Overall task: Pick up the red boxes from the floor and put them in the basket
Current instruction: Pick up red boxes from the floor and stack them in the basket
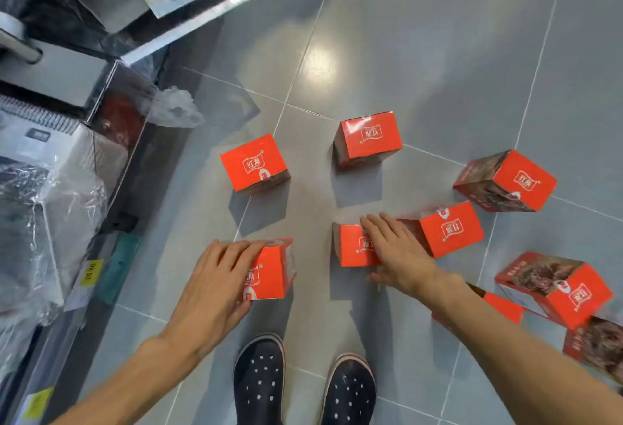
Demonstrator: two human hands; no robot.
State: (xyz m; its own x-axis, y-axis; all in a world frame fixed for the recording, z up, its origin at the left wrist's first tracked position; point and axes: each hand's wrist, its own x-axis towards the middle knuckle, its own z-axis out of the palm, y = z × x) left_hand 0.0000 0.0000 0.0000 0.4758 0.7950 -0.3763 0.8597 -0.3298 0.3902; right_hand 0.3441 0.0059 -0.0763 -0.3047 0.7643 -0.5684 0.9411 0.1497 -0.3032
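I judge the pick-up step in hand: my left hand (219, 276) lies fingers straight on the near-left red box (269, 272), my right hand (394, 249) flat on the near-centre box (354, 245) (basket not in view), so next each must close.

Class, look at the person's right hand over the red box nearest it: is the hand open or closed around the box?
Open. The right hand lies on the red box with fingers straight, not curled round it.
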